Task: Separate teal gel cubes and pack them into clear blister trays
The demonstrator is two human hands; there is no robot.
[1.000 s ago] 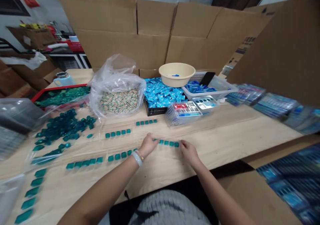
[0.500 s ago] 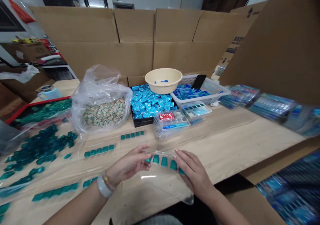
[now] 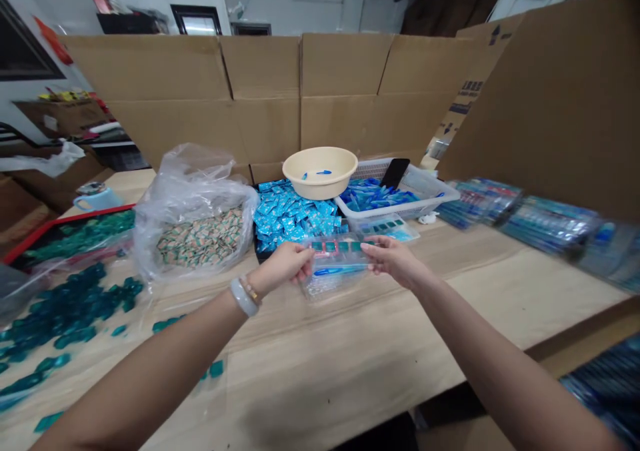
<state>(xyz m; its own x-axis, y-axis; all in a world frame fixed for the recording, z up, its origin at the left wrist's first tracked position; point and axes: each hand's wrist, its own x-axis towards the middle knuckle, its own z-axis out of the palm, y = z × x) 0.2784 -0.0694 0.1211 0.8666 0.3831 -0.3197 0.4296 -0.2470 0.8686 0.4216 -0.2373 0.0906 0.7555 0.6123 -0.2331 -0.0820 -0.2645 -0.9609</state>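
Head view: clear packet (image 3: 337, 263) pinched between left hand (image 3: 283, 268) and right hand (image 3: 395, 261).

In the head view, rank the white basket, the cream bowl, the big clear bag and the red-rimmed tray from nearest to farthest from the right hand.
1. White basket, just behind the right hand, which holds a clear packet.
2. Cream bowl, behind and to the left.
3. Big clear bag, farther left.
4. Red-rimmed tray, at the table's far left.
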